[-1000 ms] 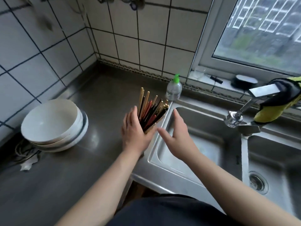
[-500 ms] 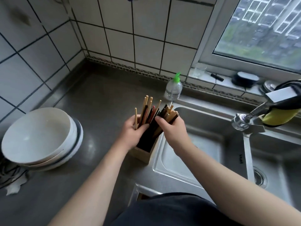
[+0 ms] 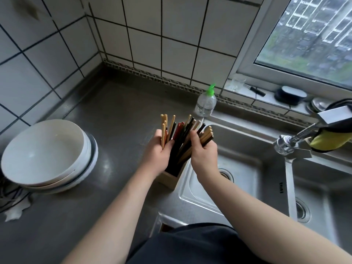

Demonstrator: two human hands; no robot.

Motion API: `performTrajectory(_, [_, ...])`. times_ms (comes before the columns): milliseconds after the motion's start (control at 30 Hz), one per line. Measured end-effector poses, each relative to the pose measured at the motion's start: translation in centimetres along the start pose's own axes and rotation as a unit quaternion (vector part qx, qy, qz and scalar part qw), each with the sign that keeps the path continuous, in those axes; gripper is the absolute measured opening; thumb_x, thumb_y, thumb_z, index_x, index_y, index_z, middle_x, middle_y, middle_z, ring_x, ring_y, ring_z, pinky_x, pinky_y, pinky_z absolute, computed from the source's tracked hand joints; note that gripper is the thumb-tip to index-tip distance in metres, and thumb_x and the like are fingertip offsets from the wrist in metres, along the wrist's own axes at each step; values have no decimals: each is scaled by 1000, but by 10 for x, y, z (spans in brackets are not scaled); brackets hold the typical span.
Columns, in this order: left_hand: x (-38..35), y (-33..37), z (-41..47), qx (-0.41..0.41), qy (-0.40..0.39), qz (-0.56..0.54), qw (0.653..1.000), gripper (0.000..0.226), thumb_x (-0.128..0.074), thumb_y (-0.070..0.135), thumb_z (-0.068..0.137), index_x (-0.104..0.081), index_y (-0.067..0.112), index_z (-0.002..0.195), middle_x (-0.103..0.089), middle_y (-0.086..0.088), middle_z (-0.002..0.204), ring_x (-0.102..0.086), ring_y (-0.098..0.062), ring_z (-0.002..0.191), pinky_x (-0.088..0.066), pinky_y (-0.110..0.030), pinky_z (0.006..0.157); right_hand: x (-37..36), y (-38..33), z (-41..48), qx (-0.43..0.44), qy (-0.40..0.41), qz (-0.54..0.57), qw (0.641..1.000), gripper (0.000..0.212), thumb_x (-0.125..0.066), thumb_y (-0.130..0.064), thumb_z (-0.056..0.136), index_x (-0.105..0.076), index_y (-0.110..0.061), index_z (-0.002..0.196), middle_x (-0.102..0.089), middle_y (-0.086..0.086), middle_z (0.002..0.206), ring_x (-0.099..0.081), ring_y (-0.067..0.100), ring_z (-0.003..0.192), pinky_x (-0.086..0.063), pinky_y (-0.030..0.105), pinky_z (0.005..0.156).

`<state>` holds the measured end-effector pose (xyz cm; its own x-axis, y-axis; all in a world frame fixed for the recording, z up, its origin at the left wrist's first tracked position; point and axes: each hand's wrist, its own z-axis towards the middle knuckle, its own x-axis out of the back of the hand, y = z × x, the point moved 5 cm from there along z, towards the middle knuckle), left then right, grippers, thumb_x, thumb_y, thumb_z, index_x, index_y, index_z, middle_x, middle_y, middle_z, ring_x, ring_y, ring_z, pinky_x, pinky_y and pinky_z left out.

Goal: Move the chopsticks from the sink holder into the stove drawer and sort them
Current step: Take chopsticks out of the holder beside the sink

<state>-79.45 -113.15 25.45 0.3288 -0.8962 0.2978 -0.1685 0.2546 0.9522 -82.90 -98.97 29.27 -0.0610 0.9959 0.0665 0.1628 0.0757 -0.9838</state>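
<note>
A bundle of chopsticks [image 3: 182, 130], some pale wood, some black and some red, stands in a square wooden holder [image 3: 170, 179] on the steel counter by the sink's left edge. My left hand [image 3: 157, 151] wraps the left part of the bundle, with pale sticks rising from between its fingers. My right hand [image 3: 203, 151] closes on the right part, gripping several tan and dark sticks that lean toward the sink. The lower ends of the sticks sit inside the holder. No drawer is in view.
Stacked white bowls [image 3: 47, 155] sit at the counter's left. A soap bottle with a green pump [image 3: 206, 101] stands behind the holder. The double sink [image 3: 247, 149] lies to the right, with a faucet [image 3: 291, 143] and a yellow-black glove [image 3: 331, 138]. Cables [image 3: 9, 195] lie at far left.
Both hands went from flanking the holder to closing around the chopsticks. The bundle is now split and fanned between the two hands. The camera has shifted closer and lower.
</note>
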Motion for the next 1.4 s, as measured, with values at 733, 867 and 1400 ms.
performTrajectory(733, [9, 52, -16, -12, 126, -78, 989, 21, -51, 27, 101, -70, 21, 105, -72, 13, 100, -66, 1, 101, -52, -11, 79, 28, -45, 1, 25, 67, 154, 986, 23, -49, -18, 100, -68, -6, 101, -76, 5, 93, -72, 17, 92, -55, 26, 87])
performTrajectory(867, [12, 67, -16, -25, 126, -77, 989, 20, -49, 25, 102, -68, 24, 108, -70, 15, 105, -64, 3, 104, -51, -10, 80, 37, -61, 1, 35, 75, 166, 983, 26, -48, -18, 100, -67, -1, 104, -75, 10, 97, -71, 18, 90, -54, 32, 93])
performTrajectory(1400, [39, 174, -34, -188, 163, -76, 966, 28, -46, 26, 104, -64, 17, 124, -69, 8, 118, -62, 1, 112, -50, -22, 98, 97, -148, -8, 144, 87, 284, 944, 22, -48, -17, 100, -64, -2, 98, -72, 16, 95, -71, 31, 96, -55, 43, 94])
